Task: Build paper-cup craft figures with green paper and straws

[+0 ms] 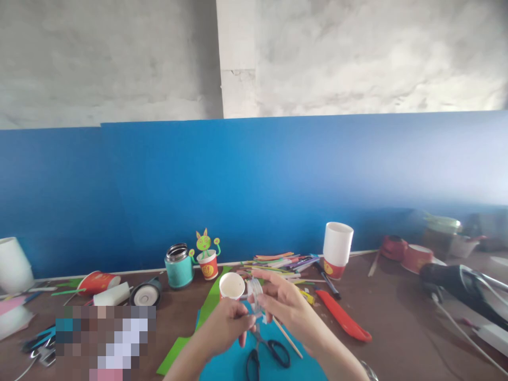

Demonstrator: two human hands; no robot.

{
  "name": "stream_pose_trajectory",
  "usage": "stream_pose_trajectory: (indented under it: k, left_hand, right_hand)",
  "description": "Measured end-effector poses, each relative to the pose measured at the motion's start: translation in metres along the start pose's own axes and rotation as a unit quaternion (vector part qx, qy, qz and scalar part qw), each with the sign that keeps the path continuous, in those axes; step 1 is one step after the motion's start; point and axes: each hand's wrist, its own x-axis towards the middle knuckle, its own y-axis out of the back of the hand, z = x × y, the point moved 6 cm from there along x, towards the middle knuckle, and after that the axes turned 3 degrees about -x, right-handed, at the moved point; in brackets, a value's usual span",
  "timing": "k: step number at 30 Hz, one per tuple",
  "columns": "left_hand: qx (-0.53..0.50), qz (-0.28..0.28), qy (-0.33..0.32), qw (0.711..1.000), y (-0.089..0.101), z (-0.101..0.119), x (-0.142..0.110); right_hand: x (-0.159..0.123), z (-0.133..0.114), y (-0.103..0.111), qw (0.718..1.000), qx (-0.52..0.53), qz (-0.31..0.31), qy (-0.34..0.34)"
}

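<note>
Both my hands meet over the middle of the brown table (397, 323). My right hand (289, 304) holds a clear roll of tape (255, 292) with its fingers curled round it. My left hand (228, 325) is closed in a pinch at the loose end of the tape just below the roll. Black-handled scissors (270, 353) lie under my hands on a blue sheet of paper (234, 365). An upright paper cup (232, 286) stands just behind my left hand.
A green paper strip (206, 312), a teal-wrapped metal jar (179, 266), a small cup with a green paper figure (208, 257), stacked white cups (337, 248), coloured pens and strips (281, 261), a red cutter (343, 316), a black hot-air tool (460, 283) and tipped cups (97, 282) crowd the table. A blue board (254, 185) backs it.
</note>
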Motion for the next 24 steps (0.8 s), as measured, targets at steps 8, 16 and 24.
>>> stream_pose_trajectory:
  k: [8,16,24]
  left_hand:
    - [0.044,0.166,-0.006,0.985,0.026,-0.001,0.004]
    - [0.147,0.259,0.022,0.954,0.036,0.007,-0.007]
    - [0.195,0.280,0.003,0.940,0.032,0.015,-0.011]
  right_hand:
    - [0.000,0.011,-0.001,0.991,-0.126,0.041,-0.004]
    - [0.000,0.010,-0.002,0.991,-0.127,0.035,-0.022]
    - [-0.008,-0.002,-0.006,0.995,-0.094,0.028,-0.004]
